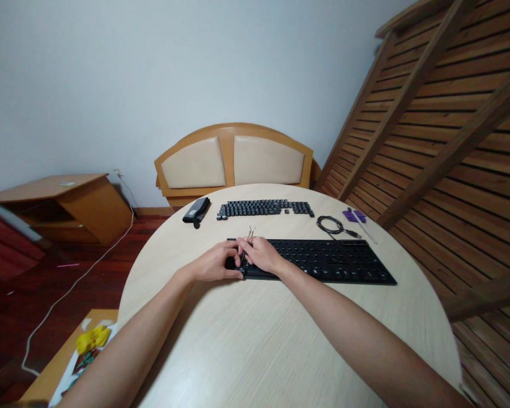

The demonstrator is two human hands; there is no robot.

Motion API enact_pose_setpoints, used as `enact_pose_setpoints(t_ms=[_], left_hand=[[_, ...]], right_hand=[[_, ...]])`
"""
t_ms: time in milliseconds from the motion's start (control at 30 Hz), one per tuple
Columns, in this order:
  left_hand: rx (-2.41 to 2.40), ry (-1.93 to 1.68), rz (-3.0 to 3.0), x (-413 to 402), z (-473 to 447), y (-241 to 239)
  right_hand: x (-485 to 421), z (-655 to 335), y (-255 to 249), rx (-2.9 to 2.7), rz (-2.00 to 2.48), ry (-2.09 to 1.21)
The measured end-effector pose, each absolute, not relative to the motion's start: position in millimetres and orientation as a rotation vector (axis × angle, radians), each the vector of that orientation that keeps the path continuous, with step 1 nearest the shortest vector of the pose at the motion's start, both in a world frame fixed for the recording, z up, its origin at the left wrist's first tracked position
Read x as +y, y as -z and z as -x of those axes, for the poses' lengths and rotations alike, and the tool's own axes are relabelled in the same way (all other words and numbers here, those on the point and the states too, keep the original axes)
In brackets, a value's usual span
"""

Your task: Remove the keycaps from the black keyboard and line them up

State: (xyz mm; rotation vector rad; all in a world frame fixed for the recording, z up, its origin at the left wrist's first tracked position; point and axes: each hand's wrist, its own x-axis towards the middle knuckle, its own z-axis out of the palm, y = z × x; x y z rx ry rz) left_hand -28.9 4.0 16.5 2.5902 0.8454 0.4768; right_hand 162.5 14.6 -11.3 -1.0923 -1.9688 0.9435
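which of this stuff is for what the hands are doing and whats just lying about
Likely part of the job:
black keyboard
thin wire tool in the right hand
loose keys laid out behind the keyboard

Probably just lying about:
pink stick
white cord
yellow bundle
dark case, though its use is unclear

A long black keyboard [327, 260] lies flat on the bench [221, 351], stretching well to the right of the right-hand grip [259, 253]. Its deck is bare of caps there — rows of small sockets, many with pale glints. A narrow panel sits at its far edge, well right of the grip. The keyboard's left end is partly covered by the left-hand grip [216, 263], its thumb along the near edge. A thin metal wire tool [250, 233] is pinched in the right-hand grip — two slender prongs rise just beyond the fingers; its lower part is hidden.
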Motion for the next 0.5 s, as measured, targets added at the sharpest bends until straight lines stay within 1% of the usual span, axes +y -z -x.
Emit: enact_pose_setpoints(t_ms=[167,300,500], left_hand=[[0.855,-0.496,-2.558,4.0,28.0,-14.9],[0.829,-0.500,-2.559,4.0,27.9,-14.5],[0.855,-0.462,-2.618,2.5,27.0,-16.7]], right_hand=[[14.6,-167.3,2.7,-2.026,1.064,-0.966],[13.8,-176.8,-8.1,-2.229,0.893,-1.064],[10.7,-179.0,3.3,-2.139,0.915,-0.998]])
